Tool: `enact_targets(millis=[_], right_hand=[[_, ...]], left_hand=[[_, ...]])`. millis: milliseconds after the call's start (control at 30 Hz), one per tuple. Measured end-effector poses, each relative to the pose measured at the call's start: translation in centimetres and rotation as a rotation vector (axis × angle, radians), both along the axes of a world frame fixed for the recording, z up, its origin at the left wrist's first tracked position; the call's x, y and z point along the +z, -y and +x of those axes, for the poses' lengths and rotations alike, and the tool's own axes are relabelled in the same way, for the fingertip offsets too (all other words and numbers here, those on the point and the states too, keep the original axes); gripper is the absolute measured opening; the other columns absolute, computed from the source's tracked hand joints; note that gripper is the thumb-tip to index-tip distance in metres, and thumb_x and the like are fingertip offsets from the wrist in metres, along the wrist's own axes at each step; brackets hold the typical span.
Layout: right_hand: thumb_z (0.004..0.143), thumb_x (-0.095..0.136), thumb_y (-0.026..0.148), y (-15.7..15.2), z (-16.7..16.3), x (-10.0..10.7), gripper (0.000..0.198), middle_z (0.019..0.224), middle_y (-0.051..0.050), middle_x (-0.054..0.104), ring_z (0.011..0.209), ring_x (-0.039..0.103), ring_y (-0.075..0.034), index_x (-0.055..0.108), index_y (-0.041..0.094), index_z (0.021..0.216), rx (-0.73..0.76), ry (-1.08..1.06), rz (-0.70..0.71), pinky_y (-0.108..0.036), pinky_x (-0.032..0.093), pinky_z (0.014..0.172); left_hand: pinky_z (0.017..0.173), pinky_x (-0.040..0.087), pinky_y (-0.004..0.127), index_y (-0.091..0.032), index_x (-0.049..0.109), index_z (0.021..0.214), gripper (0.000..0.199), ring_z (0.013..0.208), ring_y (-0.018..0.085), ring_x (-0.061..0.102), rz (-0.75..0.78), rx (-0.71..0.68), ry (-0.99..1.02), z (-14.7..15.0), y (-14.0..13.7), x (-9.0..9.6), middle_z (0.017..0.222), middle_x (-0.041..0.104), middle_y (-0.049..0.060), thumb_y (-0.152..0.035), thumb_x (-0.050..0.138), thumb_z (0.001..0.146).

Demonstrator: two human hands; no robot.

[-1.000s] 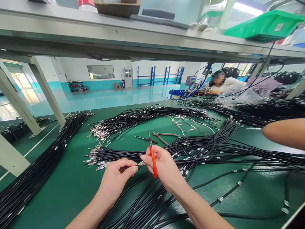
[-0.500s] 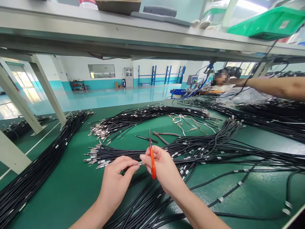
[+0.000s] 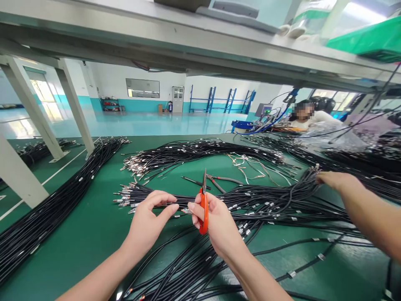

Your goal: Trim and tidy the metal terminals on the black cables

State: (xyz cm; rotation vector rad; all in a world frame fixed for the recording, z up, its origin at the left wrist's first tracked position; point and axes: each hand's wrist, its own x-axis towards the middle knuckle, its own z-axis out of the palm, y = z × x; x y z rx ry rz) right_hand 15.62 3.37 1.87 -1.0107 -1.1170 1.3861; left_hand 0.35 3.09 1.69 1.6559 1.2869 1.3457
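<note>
Has loose black cables (image 3: 175, 267) strewn over the green table (image 3: 84, 246) on the near side of the hands. Grips red-handled scissors (image 3: 204, 209) in the right hand (image 3: 216, 221), blades pointing away, and pinches a shiny cable end (image 3: 186, 211) with the same hand. Holds the left hand (image 3: 152, 217) just beside that end, thumb and forefinger parted. Faces a long bundle (image 3: 250, 193) running just beyond both hands, and another bundle (image 3: 59, 205) well to their left. Sits alongside another person's hand (image 3: 332, 179), at the long bundle's end, right of the right hand. Looks past pliers (image 3: 228, 179) and a slim black tool (image 3: 194, 182) beyond the hands, then thin wires (image 3: 242, 168) and a wide bundle (image 3: 188, 149). Peers under a shelf (image 3: 175, 39) above the hands toward blue racks (image 3: 211, 100) far behind.
</note>
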Motion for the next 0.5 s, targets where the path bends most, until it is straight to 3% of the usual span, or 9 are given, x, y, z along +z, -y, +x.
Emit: enact_targets(millis=[67,133,233,333,500], right_hand=[[0.065,0.069,0.032,0.0,-0.1,-0.1,0.03,0.045,0.008,0.048,0.039,0.04,-0.006,0.043,0.018,0.072,-0.026,-0.002,0.016,-0.016,0.031,0.039],[0.066,0.068,0.032,0.1,-0.2,-0.2,0.03,0.045,0.008,0.047,0.039,0.04,-0.005,0.043,0.019,0.073,-0.05,0.006,0.036,-0.016,0.031,0.039],[0.068,0.067,0.032,0.3,-0.6,-0.4,0.028,0.049,0.008,0.047,0.039,0.042,-0.006,0.043,0.019,0.073,-0.068,0.035,0.072,-0.016,0.033,0.039],[0.068,0.067,0.03,0.5,-0.9,-0.7,0.025,0.056,0.007,0.047,0.045,0.046,-0.007,0.044,0.019,0.071,-0.074,0.106,0.133,-0.017,0.036,0.042],[0.072,0.061,0.023,0.8,-1.2,-1.2,0.018,0.062,0.005,0.047,0.056,0.047,-0.009,0.045,0.019,0.069,-0.116,0.284,0.257,-0.018,0.041,0.053]], left_hand=[[0.063,0.038,0.024,-0.017,0.064,0.067,0.009,0.067,0.014,0.051,-0.094,0.014,0.041,0.4,0.7,0.3,0.071,0.061,0.002,-0.026,0.061,0.069],[0.052,0.034,0.022,-0.015,0.063,0.061,0.015,0.055,0.01,0.045,-0.309,-0.102,0.152,1.0,1.5,0.3,0.06,0.058,0.001,-0.028,0.062,0.069],[0.043,0.023,0.018,-0.013,0.064,0.066,0.016,0.05,0.006,0.038,-0.548,-0.275,0.432,1.9,2.1,-0.3,0.065,0.059,0.002,-0.029,0.062,0.07],[0.043,0.022,0.017,-0.011,0.066,0.067,0.015,0.051,0.005,0.038,-0.568,-0.282,0.623,2.2,2.1,-1.2,0.071,0.06,0.004,-0.026,0.065,0.068],[0.045,0.024,0.018,-0.012,0.066,0.064,0.014,0.049,0.005,0.04,-0.581,-0.18,0.693,2.1,1.8,-1.7,0.064,0.059,0.003,-0.026,0.068,0.065]])
